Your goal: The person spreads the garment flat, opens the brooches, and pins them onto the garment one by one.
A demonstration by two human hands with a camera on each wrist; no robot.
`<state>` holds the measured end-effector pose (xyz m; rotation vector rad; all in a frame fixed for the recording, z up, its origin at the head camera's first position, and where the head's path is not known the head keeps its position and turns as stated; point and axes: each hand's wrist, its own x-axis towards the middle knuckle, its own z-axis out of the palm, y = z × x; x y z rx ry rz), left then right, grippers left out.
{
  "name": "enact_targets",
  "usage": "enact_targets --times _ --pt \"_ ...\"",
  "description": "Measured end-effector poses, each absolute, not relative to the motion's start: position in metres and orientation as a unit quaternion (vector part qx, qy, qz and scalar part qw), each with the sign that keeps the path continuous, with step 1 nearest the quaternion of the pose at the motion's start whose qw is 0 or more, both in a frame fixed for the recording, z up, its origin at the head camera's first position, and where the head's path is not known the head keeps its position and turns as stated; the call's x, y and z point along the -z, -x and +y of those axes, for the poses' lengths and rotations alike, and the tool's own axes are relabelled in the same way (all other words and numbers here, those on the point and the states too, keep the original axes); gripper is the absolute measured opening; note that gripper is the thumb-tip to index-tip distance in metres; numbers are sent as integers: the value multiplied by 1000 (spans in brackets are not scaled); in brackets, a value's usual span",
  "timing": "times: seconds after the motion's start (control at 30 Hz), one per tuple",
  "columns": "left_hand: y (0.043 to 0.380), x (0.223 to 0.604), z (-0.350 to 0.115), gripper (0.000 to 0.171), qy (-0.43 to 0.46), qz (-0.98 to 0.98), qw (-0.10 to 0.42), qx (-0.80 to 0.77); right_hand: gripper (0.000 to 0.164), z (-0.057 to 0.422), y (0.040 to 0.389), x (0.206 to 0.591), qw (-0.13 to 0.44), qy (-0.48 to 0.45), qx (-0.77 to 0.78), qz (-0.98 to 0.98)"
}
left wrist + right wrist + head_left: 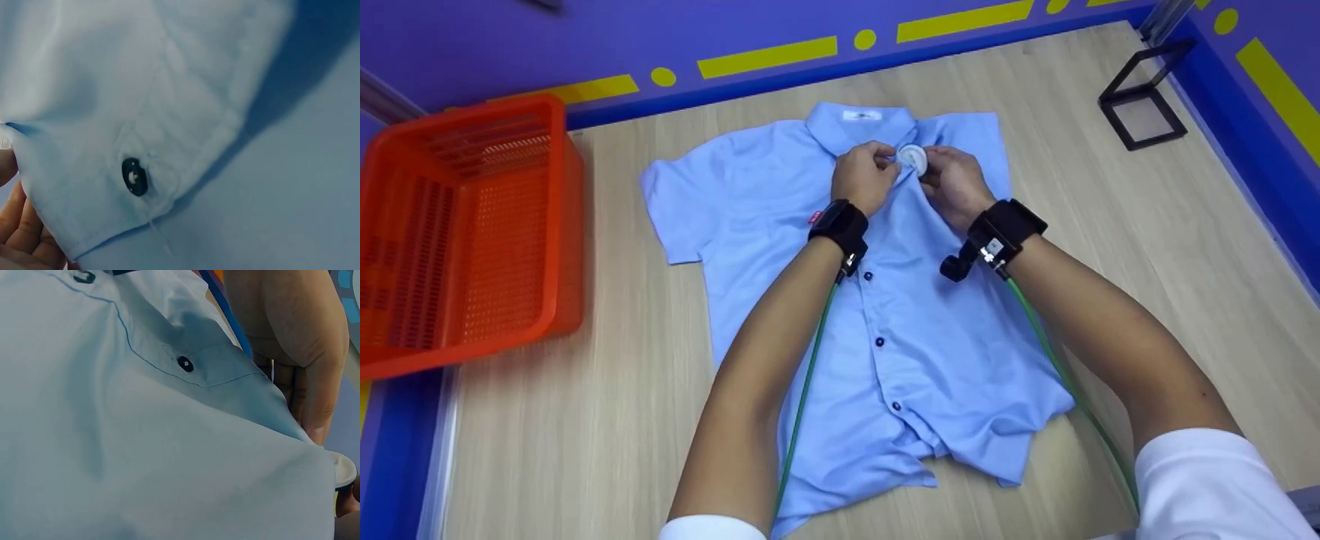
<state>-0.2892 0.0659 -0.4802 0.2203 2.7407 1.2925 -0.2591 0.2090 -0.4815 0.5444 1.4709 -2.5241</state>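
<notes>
A light blue short-sleeved button shirt [787, 202] lies front up on the wooden surface. My left hand [864, 178] pinches the shirt's front edge just below the collar [840, 131]. Beside it, my right hand [958, 180] grips a white round disc-shaped piece [913, 157] at the shirt front; the cloth is drawn up in folds towards it. In the right wrist view the disc [343, 469] shows at the right edge, by a raised fold. A dark button [135, 176] sits near the cloth's edge in the left wrist view. Several dark buttons run down the front below the hands.
An orange plastic basket [566, 225] stands at the left. A black open frame [1140, 112] rests at the back right. Blue walls [780, 30] with yellow markings border the surface. Green cables [814, 360] run from both wrist bands along the arms.
</notes>
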Motion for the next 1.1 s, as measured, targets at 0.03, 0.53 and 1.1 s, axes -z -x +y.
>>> enact_targets --times 0.03,0.53,1.1 --pt "289 480 66 24 -74 902 50 -423 19 209 259 482 80 -174 848 495" --pt "289 484 67 23 -117 902 42 -413 42 212 261 486 42 -117 836 535" --pt "291 482 41 27 -113 912 69 -388 44 220 265 487 67 -168 816 550"
